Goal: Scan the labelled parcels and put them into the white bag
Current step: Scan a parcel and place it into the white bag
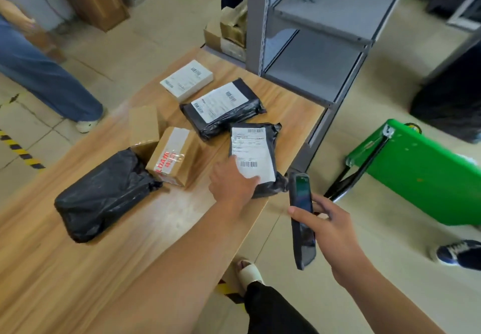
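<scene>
The left hand (234, 181) lies flat-fingered on the black parcel (251, 148), and the right hand (335, 232) grips the scanner (302, 219). The person should hold fingers clear of the lower barcode (248, 164) and aim squarely.

Bright, even indoor light falls from overhead, so the shadows on the surfaces are short and soft-edged. A pale glare streaks the long wood-grain table (177, 203) near its middle, and the crumpled black plastic parcel (104, 193) carries dull highlights along its creases. The wide lens bows the uprights of the grey metal shelving rack (312, 68) and stretches the corners. The table's near end and the bare forearms (182, 268) are smeared with blur, and the dark handheld scanner (302, 219) looks soft.
</scene>
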{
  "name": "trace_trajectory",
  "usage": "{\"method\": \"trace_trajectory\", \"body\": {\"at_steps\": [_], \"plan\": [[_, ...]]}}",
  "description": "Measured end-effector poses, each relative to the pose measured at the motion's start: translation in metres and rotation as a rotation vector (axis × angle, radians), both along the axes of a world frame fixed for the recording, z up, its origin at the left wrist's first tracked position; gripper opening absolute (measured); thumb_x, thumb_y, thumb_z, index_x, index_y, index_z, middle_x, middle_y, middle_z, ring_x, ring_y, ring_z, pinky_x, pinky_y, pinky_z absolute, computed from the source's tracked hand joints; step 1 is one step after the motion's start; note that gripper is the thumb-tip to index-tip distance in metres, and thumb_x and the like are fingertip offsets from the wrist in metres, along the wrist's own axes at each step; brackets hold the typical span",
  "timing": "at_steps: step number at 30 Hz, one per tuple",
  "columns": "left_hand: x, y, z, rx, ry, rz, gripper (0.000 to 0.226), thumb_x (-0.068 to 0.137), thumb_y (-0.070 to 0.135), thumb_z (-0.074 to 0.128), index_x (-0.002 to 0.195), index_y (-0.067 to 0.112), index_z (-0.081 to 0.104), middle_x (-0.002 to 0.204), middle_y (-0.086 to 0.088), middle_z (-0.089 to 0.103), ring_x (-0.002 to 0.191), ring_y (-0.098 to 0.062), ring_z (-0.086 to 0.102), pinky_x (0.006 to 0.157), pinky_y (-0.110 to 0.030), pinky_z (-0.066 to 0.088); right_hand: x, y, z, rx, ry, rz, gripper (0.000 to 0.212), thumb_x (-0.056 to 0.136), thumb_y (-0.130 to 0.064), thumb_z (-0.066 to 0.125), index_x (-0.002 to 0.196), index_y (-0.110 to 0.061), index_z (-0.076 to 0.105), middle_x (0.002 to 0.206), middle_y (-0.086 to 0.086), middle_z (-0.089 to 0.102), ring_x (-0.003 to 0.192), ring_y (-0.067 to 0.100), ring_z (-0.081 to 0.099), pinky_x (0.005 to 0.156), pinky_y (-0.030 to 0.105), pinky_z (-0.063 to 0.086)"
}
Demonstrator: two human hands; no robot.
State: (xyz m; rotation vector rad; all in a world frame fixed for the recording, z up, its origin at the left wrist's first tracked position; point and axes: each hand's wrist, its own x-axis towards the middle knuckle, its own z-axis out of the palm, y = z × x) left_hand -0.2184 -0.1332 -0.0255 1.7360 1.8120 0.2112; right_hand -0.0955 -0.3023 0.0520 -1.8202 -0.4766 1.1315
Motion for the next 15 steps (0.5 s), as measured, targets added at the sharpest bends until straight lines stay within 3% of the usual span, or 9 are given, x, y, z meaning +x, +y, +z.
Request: {"method": "trace_trajectory", "body": {"at_steps": [3, 5, 8, 10, 13, 15], "plan": [[0.029, 0.007, -0.009, -0.052, 0.168, 0.004, 0.103, 0.066, 0.072, 0.07, 0.149, 0.038, 0.019, 0.151, -0.013, 0.026, 0.137, -0.034, 0.028, 0.11, -0.048, 0.027, 0.022, -0.006, -0.002, 0.013, 0.012, -0.056, 0.083, 0.039, -0.064, 0.084, 0.115, -0.033, 0.071, 0.094, -0.012, 0.074, 0.072, 0.004, 0.073, 0.051, 0.016, 0.052], [0.045, 0.009, -0.014, -0.132, 0.228, 0.011, 0.111, 0.064, 0.075, 0.069, 0.15, 0.035, 0.011, 0.154, -0.016, 0.017, 0.138, -0.036, 0.023, 0.11, -0.049, 0.023, 0.034, -0.011, -0.004, 0.012, 0.022, -0.082, 0.075, 0.039, -0.062, 0.089, 0.108, -0.036, 0.074, 0.09, -0.008, 0.074, 0.073, 0.008, 0.074, 0.054, 0.02, 0.054], [0.06, 0.011, -0.02, -0.168, 0.249, 0.03, 0.115, 0.062, 0.064, 0.076, 0.148, 0.032, 0.007, 0.15, -0.017, 0.019, 0.134, -0.037, 0.025, 0.108, -0.051, 0.026, 0.047, -0.015, -0.008, 0.003, 0.027, -0.102, 0.082, 0.04, -0.065, 0.09, 0.114, -0.035, 0.072, 0.102, -0.001, 0.073, 0.08, 0.012, 0.075, 0.071, 0.034, 0.058], [0.062, 0.011, -0.023, -0.175, 0.247, 0.053, 0.114, 0.063, 0.055, 0.078, 0.146, 0.032, 0.005, 0.147, -0.018, 0.023, 0.132, -0.037, 0.026, 0.106, -0.051, 0.029, 0.052, -0.015, -0.01, -0.003, 0.031, -0.107, 0.083, 0.041, -0.066, 0.086, 0.117, -0.035, 0.07, 0.105, -0.001, 0.073, 0.082, 0.012, 0.075, 0.073, 0.036, 0.059], [0.059, 0.011, -0.021, -0.177, 0.26, 0.055, 0.114, 0.063, 0.051, 0.08, 0.145, 0.034, 0.004, 0.142, -0.019, 0.028, 0.129, -0.037, 0.029, 0.101, -0.052, 0.031, 0.057, -0.013, -0.009, 0.003, 0.032, -0.101, 0.078, 0.043, -0.063, 0.086, 0.114, -0.035, 0.071, 0.098, -0.002, 0.073, 0.077, 0.011, 0.075, 0.063, 0.029, 0.057], [0.053, 0.009, -0.019, -0.163, 0.259, 0.037, 0.112, 0.062, 0.051, 0.08, 0.144, 0.036, 0.005, 0.139, -0.019, 0.03, 0.126, -0.037, 0.031, 0.098, -0.052, 0.033, 0.057, -0.009, -0.01, 0.016, 0.045, -0.09, 0.062, 0.051, -0.053, 0.091, 0.107, -0.035, 0.073, 0.085, -0.005, 0.074, 0.073, 0.018, 0.076, 0.054, 0.022, 0.056]]}}
